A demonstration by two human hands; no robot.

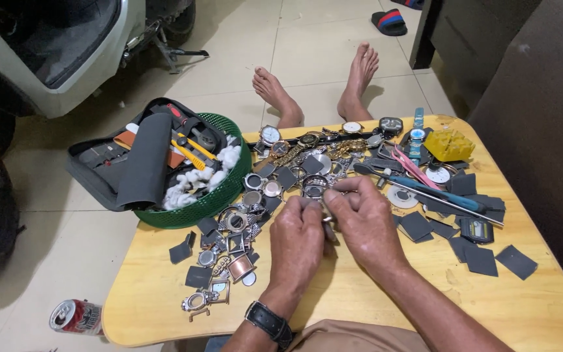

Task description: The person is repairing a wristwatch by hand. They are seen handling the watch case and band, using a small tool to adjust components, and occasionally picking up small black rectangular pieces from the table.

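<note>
My left hand and my right hand meet over the middle of a low wooden table. Both pinch a small metal watch part between their fingertips; most of it is hidden by my fingers. A black wristwatch is on my left wrist. Just beyond my hands lies a heap of watch cases, dials and metal bands. Several loose cases sit left of my left hand.
A green basket with a black tool pouch, white cotton and a yellow cutter stands at the table's left. Screwdrivers, a yellow block and dark grey squares lie at right. A can lies on the floor. My bare feet extend beyond the table.
</note>
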